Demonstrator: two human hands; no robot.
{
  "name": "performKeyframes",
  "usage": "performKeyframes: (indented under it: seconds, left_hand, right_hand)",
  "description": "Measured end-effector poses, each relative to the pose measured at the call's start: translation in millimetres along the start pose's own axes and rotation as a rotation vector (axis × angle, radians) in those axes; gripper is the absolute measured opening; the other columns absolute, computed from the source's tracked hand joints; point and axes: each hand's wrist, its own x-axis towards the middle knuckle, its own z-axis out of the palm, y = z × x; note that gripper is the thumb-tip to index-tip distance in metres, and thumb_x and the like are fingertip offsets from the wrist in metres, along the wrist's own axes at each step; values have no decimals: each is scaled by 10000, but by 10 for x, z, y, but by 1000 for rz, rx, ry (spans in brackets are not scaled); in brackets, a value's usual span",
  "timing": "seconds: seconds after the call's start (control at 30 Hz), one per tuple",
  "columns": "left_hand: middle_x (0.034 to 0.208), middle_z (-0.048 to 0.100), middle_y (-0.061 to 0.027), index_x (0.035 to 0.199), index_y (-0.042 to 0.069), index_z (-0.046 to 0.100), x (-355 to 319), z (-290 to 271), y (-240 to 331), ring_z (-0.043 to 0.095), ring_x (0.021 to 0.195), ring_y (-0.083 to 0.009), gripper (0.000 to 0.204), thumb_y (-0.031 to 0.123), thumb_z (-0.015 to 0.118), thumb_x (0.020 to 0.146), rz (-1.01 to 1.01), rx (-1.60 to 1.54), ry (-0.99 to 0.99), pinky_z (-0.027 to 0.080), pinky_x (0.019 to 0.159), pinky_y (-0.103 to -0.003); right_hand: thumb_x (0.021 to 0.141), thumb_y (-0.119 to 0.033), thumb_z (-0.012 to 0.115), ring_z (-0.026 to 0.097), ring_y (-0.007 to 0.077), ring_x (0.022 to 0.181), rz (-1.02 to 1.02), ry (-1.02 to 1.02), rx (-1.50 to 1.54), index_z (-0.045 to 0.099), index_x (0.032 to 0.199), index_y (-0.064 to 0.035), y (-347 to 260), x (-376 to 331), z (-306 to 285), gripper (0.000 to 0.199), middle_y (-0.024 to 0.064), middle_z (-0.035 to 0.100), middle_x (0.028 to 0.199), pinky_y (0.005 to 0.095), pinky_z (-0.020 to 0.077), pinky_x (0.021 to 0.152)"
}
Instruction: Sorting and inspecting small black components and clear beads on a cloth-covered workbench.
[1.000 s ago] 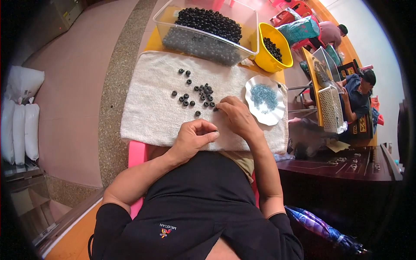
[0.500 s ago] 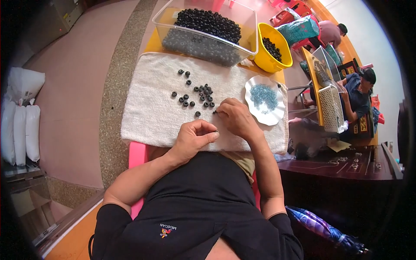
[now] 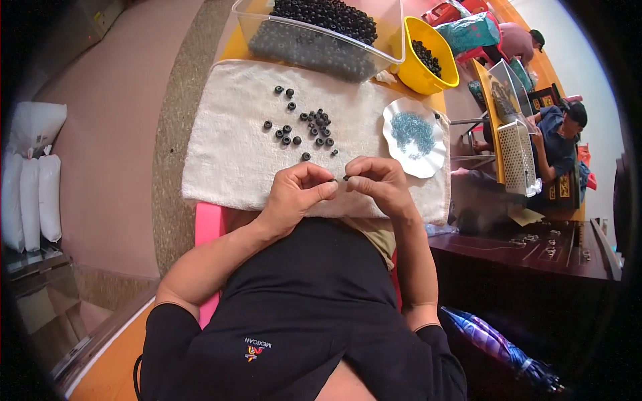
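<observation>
Over the near edge of a white towel (image 3: 234,160), my left hand (image 3: 297,194) is closed in a pinch, with a dark bit just showing at its fingertips. Opposite it, my right hand (image 3: 381,184) pinches a small black piece (image 3: 346,178), which looks like a bead. The fingertips of both hands are close but apart. Beyond them lie several loose black round beads (image 3: 287,129) with holes, some of them bunched in a cluster (image 3: 319,120). One small black piece (image 3: 334,153) rests just past my fingers.
To the right, a white scalloped plate (image 3: 438,157) holds tiny blue-clear beads (image 3: 411,134). A clear plastic bin (image 3: 321,60) of black beads and a yellow tub (image 3: 441,80) stand at the far edge. Another person (image 3: 558,137) sits at a table on the right.
My right hand has come back from the towel toward my left hand, now pinching a small black piece. The view has shifted slightly; the loose beads lie as before.
</observation>
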Motion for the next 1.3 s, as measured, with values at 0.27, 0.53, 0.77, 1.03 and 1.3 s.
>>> performKeyframes:
  seconds: [0.27, 0.53, 0.77, 1.03, 1.3]
  left_hand:
    - [901, 699, -90, 996, -7, 643, -1, 5, -18, 673, 830, -136, 130, 16, 683, 875, 17, -26, -16, 557, 781, -263]
    - [901, 699, -92, 997, -6, 644, 3, 8, 3, 673, 825, -135, 132, 7, 683, 871, -6, -43, -11, 562, 770, -263]
    - [917, 688, -81, 990, 1, 639, 4, 2, 0, 677, 836, -138, 118, -9, 669, 876, -38, -126, 16, 572, 782, -259]
    - [945, 674, -73, 991, 14, 625, 2, 2, -8, 675, 860, -145, 112, -14, 654, 887, -62, -158, 46, 585, 824, -295]
    - [942, 673, -65, 992, 29, 617, 2, 26, -3, 671, 865, -147, 115, -4, 657, 890, -64, -222, 88, 586, 811, -321]
  right_hand:
    - [855, 37, 672, 644, 158, 865, 8, -41, 15, 659, 940, 59, -104, -37, 205, 89, 91, 652, 935, 283, 530, 793]
    - [853, 59, 669, 622, 143, 902, 7, -18, -30, 670, 948, 61, -54, -30, 204, 95, 85, 644, 969, 262, 504, 803]
    - [860, 56, 658, 613, 143, 898, -221, 75, -290, 679, 982, 30, 34, -65, 315, 126, 82, 635, 941, 256, 487, 781]
    - [803, 89, 671, 655, 227, 825, -588, 193, -703, 659, 1022, 6, 106, -28, 382, 235, 137, 658, 909, 288, 506, 706]
    - [707, 53, 754, 689, 294, 776, -912, 324, -1076, 603, 1112, 0, 100, -39, 508, 436, 153, 683, 905, 344, 564, 634]
